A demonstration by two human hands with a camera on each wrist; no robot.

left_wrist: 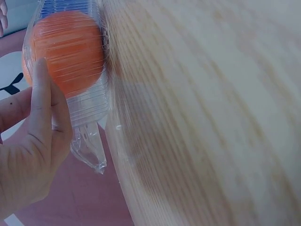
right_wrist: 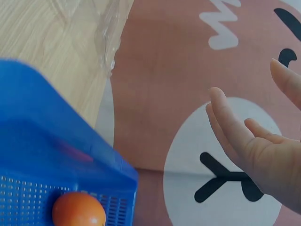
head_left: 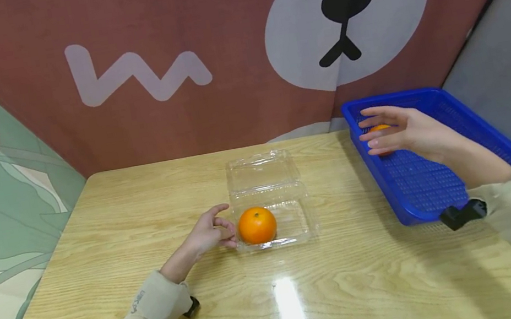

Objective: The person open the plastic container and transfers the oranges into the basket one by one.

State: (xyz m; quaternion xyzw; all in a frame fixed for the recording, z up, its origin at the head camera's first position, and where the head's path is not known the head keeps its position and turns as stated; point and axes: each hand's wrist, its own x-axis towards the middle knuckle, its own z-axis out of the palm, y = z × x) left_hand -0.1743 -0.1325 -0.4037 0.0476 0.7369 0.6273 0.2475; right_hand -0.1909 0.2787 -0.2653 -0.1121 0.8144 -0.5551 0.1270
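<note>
A clear plastic clamshell box (head_left: 290,221) lies with its lid (head_left: 262,170) folded back toward the wall. One orange (head_left: 257,225) sits in its left half; the left wrist view shows that orange (left_wrist: 68,52) through the ribbed side. My left hand (head_left: 209,232) is at the box's left side, fingers (left_wrist: 41,99) loosely bent and appearing to touch the wall. Over the blue basket (head_left: 394,199), my right hand (head_left: 412,132) hovers with spread fingers and nothing in them. Beneath it, partly hidden, another orange (right_wrist: 79,210) lies in the basket's far left corner.
The wooden table (head_left: 141,200) meets a brown cloth wall (head_left: 248,110) with a cartoon face at the back. A grey panel (head_left: 510,57) stands beyond the basket on the right. To the left hangs a flower-print cloth (head_left: 4,221).
</note>
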